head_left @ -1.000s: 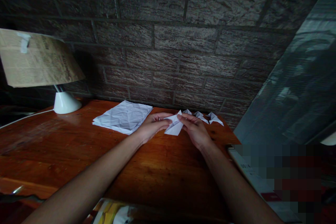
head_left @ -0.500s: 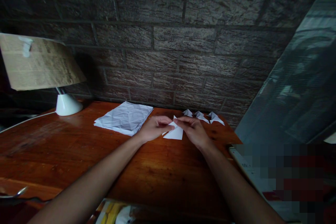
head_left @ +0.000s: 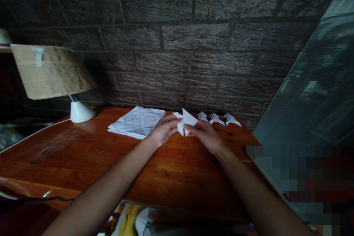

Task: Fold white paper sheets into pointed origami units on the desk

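Observation:
A folded piece of white paper (head_left: 189, 118) is held up over the table between my two hands. My left hand (head_left: 166, 129) pinches its left side, thumb on the near face. My right hand (head_left: 204, 133) grips the right side, with the thumb across the lower part and the other fingers behind. The paper shows pointed flaps at its top and bottom. Left of my hands lies a stack of creased white sheets (head_left: 136, 122). Beyond my right hand stand three folded paper pieces in a row: one on the left (head_left: 202, 115), one in the middle (head_left: 216, 118), one on the right (head_left: 231, 119).
A lamp with a newspaper-covered shade (head_left: 55, 72) and white base (head_left: 81, 112) stands at the left of the wooden table (head_left: 166, 177). A brick wall (head_left: 177, 44) rises behind. Below the near edge is an open space with a yellow item (head_left: 129, 219).
The folded paper has been turned and raised, its flaps now spread apart. Both hands have shifted their grip on it. The whole view has moved slightly left.

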`<state>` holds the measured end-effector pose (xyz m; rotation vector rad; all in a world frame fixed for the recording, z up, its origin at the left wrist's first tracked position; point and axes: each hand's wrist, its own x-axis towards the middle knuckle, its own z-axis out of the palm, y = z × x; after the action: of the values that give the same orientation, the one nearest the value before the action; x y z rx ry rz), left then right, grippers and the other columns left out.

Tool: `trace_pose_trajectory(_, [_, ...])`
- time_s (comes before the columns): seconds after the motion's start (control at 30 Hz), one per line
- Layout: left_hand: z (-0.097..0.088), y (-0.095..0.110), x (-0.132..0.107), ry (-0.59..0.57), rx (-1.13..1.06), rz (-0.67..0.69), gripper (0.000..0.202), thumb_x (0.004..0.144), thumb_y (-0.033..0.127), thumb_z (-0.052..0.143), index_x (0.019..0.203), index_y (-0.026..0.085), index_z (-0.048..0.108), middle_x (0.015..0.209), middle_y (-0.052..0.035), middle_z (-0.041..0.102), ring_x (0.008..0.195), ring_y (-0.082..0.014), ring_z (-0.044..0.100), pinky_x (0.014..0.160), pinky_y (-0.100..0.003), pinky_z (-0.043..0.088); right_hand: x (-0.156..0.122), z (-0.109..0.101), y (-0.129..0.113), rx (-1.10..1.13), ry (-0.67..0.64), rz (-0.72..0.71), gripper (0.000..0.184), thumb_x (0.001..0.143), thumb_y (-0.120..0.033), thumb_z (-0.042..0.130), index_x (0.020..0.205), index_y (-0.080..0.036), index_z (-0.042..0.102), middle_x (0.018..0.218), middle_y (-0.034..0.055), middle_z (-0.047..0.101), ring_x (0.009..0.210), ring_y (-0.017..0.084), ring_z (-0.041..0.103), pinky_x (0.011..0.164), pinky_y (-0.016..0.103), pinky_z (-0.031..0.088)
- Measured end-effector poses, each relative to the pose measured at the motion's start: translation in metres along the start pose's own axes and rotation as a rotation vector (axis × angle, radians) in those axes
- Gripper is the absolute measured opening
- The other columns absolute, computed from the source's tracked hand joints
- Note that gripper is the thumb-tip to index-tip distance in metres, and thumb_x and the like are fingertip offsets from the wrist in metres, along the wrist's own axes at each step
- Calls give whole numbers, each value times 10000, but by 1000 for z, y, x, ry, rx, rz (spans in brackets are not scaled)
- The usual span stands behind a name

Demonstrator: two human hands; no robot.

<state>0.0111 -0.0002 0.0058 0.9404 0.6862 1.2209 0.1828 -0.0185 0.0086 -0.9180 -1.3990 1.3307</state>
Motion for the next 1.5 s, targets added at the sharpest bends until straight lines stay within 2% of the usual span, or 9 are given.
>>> trace_pose_trajectory(0.13, [-1,0,-2,1,51,-46,262,640,177,842,817,144,651,832,-36,748,791,-135,713,868,-288,549,4,-5,2,-6,132,-74,358,626,-427,831,864,-181,725,772,10,720,685,139,596,683,284,459])
trace_pose_trajectory(0.23, [-2,0,-3,16,130,-50,248,650,182,843,795,136,647,765,-26,738,732,-128,718,814,-257,554,5,-8,-2,30,195,-106,371,621,-418,835,888,-187,720,785,5,720,687,128,592,656,265,449])
trace_pose_trajectory(0.33, [-2,0,-2,32,140,-62,258,646,169,843,832,130,668,761,-32,741,710,-133,721,751,-239,555,4,-6,-5,50,194,-101,394,631,-422,832,930,-195,714,807,9,726,685,121,595,624,247,453])
trace_pose_trajectory(0.47, [-4,1,-1,42,102,-48,271,654,161,845,854,125,666,783,-39,744,740,-140,728,772,-247,561,2,-4,-4,51,173,-77,437,585,-413,867,933,-203,706,837,20,742,728,139,643,628,249,491])
trace_pose_trajectory(0.67, [-5,0,1,42,67,-55,231,674,133,826,822,108,650,833,-76,747,805,-171,739,816,-279,569,2,-4,1,-24,149,-22,317,576,-404,872,656,-167,678,713,41,727,706,152,667,693,291,521])
trace_pose_trajectory(0.87, [-1,2,-2,13,103,-59,233,662,166,838,835,94,700,836,-76,749,786,-153,726,811,-266,560,2,1,0,57,210,-107,293,600,-396,858,789,-203,743,820,22,748,770,164,689,752,316,558])
trace_pose_trajectory(1.1, [2,3,-5,15,97,-54,203,671,196,834,827,105,741,843,-77,757,795,-155,720,819,-274,558,1,7,2,89,282,-134,325,600,-407,870,799,-195,727,783,21,740,769,179,706,789,347,587])
trace_pose_trajectory(1.3, [4,2,-5,47,72,-47,145,689,162,814,783,89,731,784,-70,744,731,-135,705,785,-260,564,2,9,5,72,279,-179,309,618,-423,859,787,-199,729,776,20,745,764,178,702,811,368,597])
trace_pose_trajectory(1.5, [3,1,-3,97,34,-19,126,697,109,803,739,98,685,694,-34,711,651,-97,678,735,-220,560,3,6,9,59,146,-133,295,599,-365,865,846,-225,784,879,16,773,805,179,705,865,386,590])
